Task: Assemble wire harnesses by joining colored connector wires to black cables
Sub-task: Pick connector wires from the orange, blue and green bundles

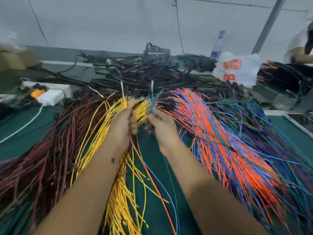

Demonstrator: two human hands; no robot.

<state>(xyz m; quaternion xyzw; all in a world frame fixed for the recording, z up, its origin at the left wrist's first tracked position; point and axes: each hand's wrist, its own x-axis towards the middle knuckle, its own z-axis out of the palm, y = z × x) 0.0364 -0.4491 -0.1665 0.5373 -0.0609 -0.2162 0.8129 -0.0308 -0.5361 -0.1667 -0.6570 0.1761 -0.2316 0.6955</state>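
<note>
A green work table (pixel 152 160) carries the stock, sorted by colour so each can be drawn singly: a heap of black cables (pixel 144 73) across the far side, dark red wires (pixel 42 146) fanned at the left, orange and blue wires (pixel 220 133) at the right, and yellow wires (pixel 118 184) down the middle. A white plastic bag (pixel 237 68) and a bottle (pixel 218 44) stand beyond, near a second person's arm (pixel 298 55). The left hand (pixel 122 126) is curled around a few wires, yellow among them, their tips raised clear of the pile. The right hand (pixel 160 126) pinches a small group of greenish-blue wires, apparently aligning terminals for joining; motion blur obscures the ends.
</note>
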